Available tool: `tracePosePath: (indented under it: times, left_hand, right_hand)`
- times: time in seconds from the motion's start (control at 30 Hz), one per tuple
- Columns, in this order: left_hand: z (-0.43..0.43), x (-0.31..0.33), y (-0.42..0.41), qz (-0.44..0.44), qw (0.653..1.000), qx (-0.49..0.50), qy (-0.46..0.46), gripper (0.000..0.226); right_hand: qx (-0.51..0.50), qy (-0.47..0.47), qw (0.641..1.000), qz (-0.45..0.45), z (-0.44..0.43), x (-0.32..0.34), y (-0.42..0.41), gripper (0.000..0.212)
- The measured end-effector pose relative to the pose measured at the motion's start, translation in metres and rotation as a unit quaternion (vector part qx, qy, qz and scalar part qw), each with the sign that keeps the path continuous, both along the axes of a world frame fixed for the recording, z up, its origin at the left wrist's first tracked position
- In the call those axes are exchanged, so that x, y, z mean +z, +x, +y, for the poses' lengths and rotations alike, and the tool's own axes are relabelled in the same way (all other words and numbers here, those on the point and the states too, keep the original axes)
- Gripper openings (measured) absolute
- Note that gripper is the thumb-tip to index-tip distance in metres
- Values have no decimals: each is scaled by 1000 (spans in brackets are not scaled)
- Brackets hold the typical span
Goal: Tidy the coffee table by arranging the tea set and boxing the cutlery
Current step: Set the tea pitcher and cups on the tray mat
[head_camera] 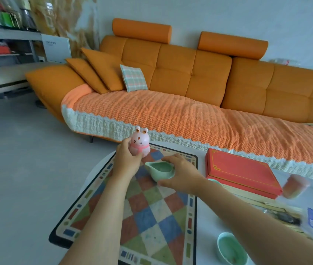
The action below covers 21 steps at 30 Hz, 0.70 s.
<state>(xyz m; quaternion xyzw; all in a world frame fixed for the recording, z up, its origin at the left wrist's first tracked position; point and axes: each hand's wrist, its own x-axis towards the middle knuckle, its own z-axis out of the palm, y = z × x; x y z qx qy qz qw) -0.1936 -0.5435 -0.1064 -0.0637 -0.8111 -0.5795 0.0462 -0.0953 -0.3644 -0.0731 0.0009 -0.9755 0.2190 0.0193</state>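
Left hand [126,161] clamps the pink rabbit figure [140,145] at the checkered mat's [151,226] twelve o'clock edge, while right hand [182,174] curls round the green pitcher [160,170] just beside it, bowl looking empty. Red box [241,173] sits closed at two o'clock, contents hidden; a green cup [231,249] at five o'clock looks empty too.

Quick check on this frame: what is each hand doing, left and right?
Left hand: grips the pink rabbit figurine.
Right hand: grips the green pouring jug, fingers round its rim and side.
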Motion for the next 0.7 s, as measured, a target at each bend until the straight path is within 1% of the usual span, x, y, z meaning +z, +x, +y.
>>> tracePosePath:
  times: [0.13, 0.2, 0.27, 0.33, 0.4, 0.47, 0.5, 0.57, 0.7]
  left_hand:
    - [-6, 5, -5, -12, 1000, -7, 0, 41]
    - [-11, 7, 0, -14, 1000, -2, -15, 33]
    - [-19, 11, 7, -10, 999, -2, -39, 19]
    - [-27, 18, 16, -9, 997, -41, -71, 11]
    - [-36, 26, 27, -19, 990, -105, -93, 14]
    - [-45, 34, 38, -21, 982, -141, -124, 31]
    - [-49, 36, 41, -18, 979, -148, -139, 36]
    - [-56, 37, 46, -9, 974, -159, -162, 38]
    - [-68, 29, 46, 12, 973, -136, -186, 45]
  right_hand:
    - [11, -20, 1000, -18, -10, 2, -4, 86]
    - [17, -40, 999, -30, -11, 3, -4, 86]
    - [15, -45, 998, -37, -11, 4, -3, 83]
    - [7, -48, 998, -34, -16, 5, -4, 82]
    - [1, -64, 998, -28, -28, 7, -6, 83]
    - [3, -83, 996, -19, -45, 8, -9, 79]
    - [4, -92, 996, -10, -54, 7, -11, 75]
    - [2, -107, 994, 4, -70, 6, -12, 69]
    - [-4, -126, 992, -8, -81, 7, -11, 69]
